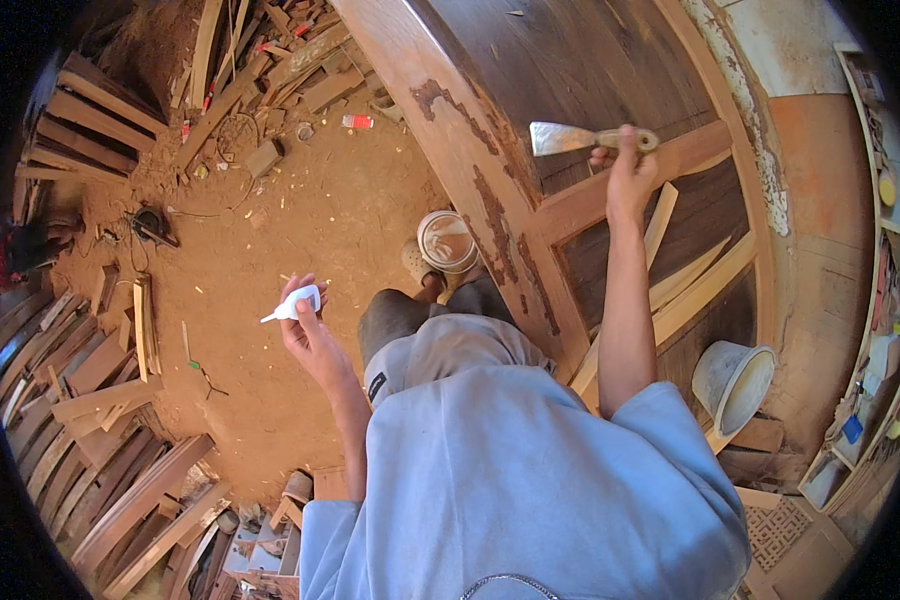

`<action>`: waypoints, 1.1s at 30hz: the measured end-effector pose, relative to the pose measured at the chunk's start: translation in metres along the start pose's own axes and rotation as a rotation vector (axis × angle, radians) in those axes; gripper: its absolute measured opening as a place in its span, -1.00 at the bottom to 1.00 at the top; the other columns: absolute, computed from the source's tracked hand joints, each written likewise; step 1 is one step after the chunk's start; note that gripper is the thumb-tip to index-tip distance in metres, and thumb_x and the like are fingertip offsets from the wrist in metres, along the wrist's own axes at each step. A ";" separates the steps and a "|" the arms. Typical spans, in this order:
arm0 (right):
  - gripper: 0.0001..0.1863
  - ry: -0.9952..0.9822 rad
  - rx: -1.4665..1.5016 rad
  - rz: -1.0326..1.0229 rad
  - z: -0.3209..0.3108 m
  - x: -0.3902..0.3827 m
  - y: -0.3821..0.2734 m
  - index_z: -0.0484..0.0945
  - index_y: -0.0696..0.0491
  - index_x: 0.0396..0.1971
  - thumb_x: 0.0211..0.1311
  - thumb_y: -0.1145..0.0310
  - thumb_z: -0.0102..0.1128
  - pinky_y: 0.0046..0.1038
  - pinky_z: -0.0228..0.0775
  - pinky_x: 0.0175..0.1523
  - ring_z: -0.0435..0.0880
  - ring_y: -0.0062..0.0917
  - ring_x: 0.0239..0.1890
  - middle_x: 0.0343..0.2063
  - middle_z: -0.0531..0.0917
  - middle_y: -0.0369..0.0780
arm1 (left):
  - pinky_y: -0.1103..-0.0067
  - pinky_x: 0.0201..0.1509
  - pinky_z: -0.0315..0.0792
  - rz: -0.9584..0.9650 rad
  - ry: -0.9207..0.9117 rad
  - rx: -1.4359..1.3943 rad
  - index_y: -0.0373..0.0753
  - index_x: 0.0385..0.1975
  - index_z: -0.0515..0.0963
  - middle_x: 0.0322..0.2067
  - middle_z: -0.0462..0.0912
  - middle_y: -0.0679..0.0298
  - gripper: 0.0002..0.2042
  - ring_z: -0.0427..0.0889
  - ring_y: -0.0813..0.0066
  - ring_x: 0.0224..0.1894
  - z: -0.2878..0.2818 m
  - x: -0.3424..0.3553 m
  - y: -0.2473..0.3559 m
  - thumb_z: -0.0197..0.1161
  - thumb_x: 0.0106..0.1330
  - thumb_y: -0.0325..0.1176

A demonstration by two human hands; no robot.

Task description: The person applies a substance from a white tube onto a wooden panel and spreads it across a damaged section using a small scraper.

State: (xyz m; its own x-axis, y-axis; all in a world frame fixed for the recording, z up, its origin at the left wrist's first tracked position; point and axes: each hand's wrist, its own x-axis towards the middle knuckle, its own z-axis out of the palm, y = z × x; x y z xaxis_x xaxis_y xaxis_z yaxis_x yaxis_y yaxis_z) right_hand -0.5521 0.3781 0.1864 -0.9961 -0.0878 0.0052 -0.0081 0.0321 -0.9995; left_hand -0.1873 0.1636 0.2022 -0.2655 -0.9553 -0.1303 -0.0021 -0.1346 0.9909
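My left hand (310, 325) is out over the dirt floor, its fingers wrapped round a small white squeeze bottle (297, 302) whose thin nozzle points left. To the right, my right hand (628, 180) grips a putty knife (575, 139) by its wooden handle. The wide metal blade points left and looks smeared. Beneath it lies a panelled wooden door (560, 218), with dark panels and lighter brown frame pieces. Rough dark patches (493, 215) run along the frame's left member. The blade appears to be above the door; I cannot tell whether it touches.
A white bucket (448, 242) stands by my feet at the door's left edge. Loose wooden strips (705, 285) lie across the door, near a grey bucket (733, 385). Stacked boards (100, 400) line the left side, and wood scraps (310, 75) pile up at the far end.
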 end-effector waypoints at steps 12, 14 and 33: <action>-0.75 -0.213 -0.337 -0.289 0.061 -0.025 -0.015 0.47 0.15 -0.37 0.29 0.28 0.28 -0.53 0.41 -0.43 0.54 -0.63 -0.55 -0.55 0.59 -0.25 | 0.52 0.03 0.47 0.014 -0.039 -0.028 -0.33 0.11 0.43 -0.01 0.59 0.08 -0.65 0.62 0.34 -0.06 -0.002 0.000 -0.001 0.06 0.48 -0.23; -0.75 -0.221 -0.350 -0.304 0.066 -0.023 -0.016 0.47 0.14 -0.38 0.29 0.28 0.28 -0.53 0.40 -0.44 0.51 -0.63 -0.57 -0.56 0.58 -0.25 | 0.52 0.03 0.46 0.018 -0.034 -0.031 -0.33 0.12 0.43 -0.01 0.59 0.08 -0.65 0.62 0.34 -0.06 -0.005 -0.001 -0.002 0.07 0.48 -0.23; -0.74 0.117 0.073 0.126 -0.010 0.037 0.002 0.43 0.19 -0.10 0.38 0.32 0.14 -0.49 0.64 -0.21 0.66 -0.50 -0.30 -0.28 0.60 -0.18 | 0.53 0.04 0.46 0.009 -0.020 -0.008 -0.35 0.11 0.43 -0.01 0.60 0.10 -0.67 0.62 0.36 -0.05 -0.008 -0.002 0.001 0.07 0.47 -0.28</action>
State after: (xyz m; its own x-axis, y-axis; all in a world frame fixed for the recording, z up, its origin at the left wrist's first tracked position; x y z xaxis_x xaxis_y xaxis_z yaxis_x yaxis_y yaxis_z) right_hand -0.5894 0.3848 0.1847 -0.9923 0.0285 -0.1208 0.1198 -0.0370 -0.9921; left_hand -0.1796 0.1629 0.2031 -0.2848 -0.9510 -0.1206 0.0079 -0.1282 0.9917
